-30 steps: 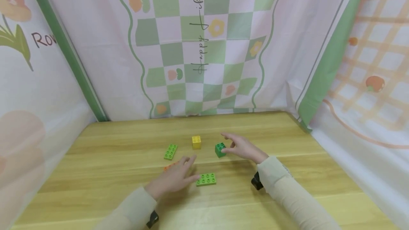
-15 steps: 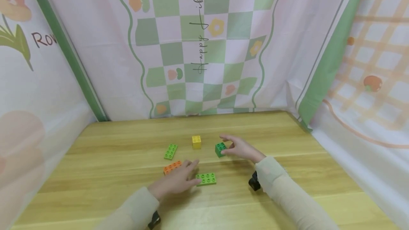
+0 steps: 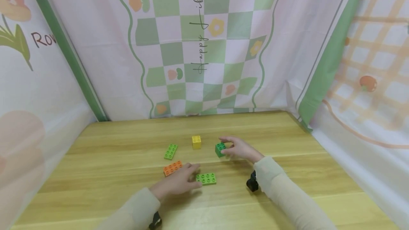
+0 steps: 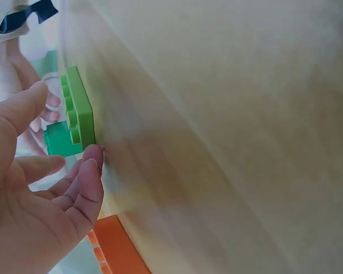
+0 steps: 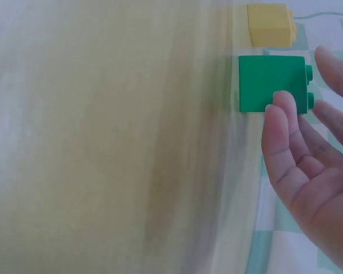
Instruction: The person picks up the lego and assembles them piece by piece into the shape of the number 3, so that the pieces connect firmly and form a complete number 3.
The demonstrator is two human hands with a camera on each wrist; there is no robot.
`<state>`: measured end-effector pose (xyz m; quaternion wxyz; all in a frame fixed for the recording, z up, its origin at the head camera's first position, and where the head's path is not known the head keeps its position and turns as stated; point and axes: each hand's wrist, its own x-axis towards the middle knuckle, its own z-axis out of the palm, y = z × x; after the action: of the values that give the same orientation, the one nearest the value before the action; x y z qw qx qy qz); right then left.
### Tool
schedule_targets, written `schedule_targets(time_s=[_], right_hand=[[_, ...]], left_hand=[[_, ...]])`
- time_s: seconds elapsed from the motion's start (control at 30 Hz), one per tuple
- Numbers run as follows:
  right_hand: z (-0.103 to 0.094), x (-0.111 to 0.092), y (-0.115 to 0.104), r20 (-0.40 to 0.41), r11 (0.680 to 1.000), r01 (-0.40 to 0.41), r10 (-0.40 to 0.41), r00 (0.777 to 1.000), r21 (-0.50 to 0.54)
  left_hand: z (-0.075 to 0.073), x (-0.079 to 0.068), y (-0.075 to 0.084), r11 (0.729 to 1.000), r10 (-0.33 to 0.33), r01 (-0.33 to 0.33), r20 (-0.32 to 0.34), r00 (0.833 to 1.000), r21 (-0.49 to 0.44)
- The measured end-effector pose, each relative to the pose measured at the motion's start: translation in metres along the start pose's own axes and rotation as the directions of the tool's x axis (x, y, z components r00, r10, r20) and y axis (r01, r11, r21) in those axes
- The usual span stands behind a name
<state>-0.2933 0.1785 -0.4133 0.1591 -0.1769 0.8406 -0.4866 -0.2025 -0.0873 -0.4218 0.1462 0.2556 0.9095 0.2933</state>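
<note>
On the table lies a light green flat building brick (image 3: 206, 179), studs up, with my left hand (image 3: 177, 181) at its left end. The thumb and fingers stand apart there, and none wraps the brick in the left wrist view. An orange brick (image 3: 173, 168) lies just behind that hand, partly covered by it. My right hand (image 3: 240, 149) reaches around the far right of a dark green square brick (image 3: 219, 149), thumb overlapping its side. In the right wrist view the fingers (image 5: 277, 137) are loosely bent beside the dark green brick (image 5: 273, 84), with space between them and the thumb.
A yellow square brick (image 3: 196, 142) stands farther back, left of the dark green one. Another light green flat brick (image 3: 170, 151) lies at the left. Curtains (image 3: 204, 45) with printed patterns hang around the wooden table (image 3: 127, 144).
My left hand has shifted slightly toward me and right, uncovering more of the orange brick. The right hand has moved a little left and lower at the dark green brick. The bricks stay in place.
</note>
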Motion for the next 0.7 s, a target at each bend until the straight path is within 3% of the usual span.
schedule_targets(time_s=[0.27, 0.7], right_hand=[[-0.0013, 0.0017, 0.0046, 0.009, 0.996, -0.043, 0.042, 0.999, 0.084], [0.0003, 0.0057, 0.0092, -0.01, 0.987, -0.093, 0.095, 0.995, 0.133]], left_hand=[[0.0066, 0.0028, -0.0029, 0.993, -0.033, 0.028, -0.04, 0.999, -0.113], [0.0107, 0.0018, -0.0022, 0.982, -0.056, 0.038, -0.092, 0.994, -0.185]])
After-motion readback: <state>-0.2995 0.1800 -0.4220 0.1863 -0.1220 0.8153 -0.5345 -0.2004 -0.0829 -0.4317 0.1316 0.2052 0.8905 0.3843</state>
